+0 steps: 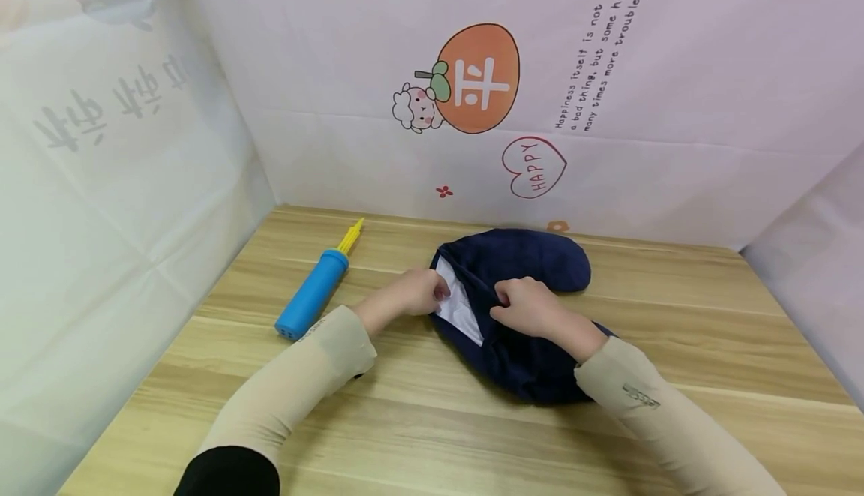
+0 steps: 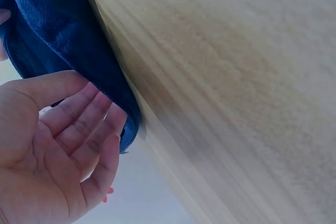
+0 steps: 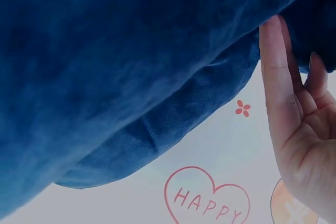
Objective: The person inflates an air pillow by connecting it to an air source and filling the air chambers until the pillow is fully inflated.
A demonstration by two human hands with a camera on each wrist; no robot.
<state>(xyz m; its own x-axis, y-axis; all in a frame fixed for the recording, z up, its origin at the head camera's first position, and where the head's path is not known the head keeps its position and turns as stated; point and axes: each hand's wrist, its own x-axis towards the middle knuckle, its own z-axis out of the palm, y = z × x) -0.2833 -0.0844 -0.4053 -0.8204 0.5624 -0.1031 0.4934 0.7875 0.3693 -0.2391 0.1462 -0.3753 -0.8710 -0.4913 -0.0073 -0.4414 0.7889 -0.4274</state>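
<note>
A navy blue, U-shaped neck pillow (image 1: 526,256) with a plush cover lies on the table. Its cover gapes at the bend, where white inner material (image 1: 464,316) shows. At the left edge of this gap, my left hand (image 1: 420,291) pinches the cover's rim between thumb and fingers; the left wrist view shows a zipper-like edge on the navy cover (image 2: 58,24) there. My right hand (image 1: 529,307) grips the fabric on the other side of the gap. In the right wrist view the cover (image 3: 105,66) partly hides the right fingertips.
A blue hand pump (image 1: 313,293) with a yellow nozzle (image 1: 351,236) lies on the wooden table (image 1: 405,436), left of the pillow. White printed cloth (image 1: 337,68) hangs behind the table, with more pale cloth at both sides.
</note>
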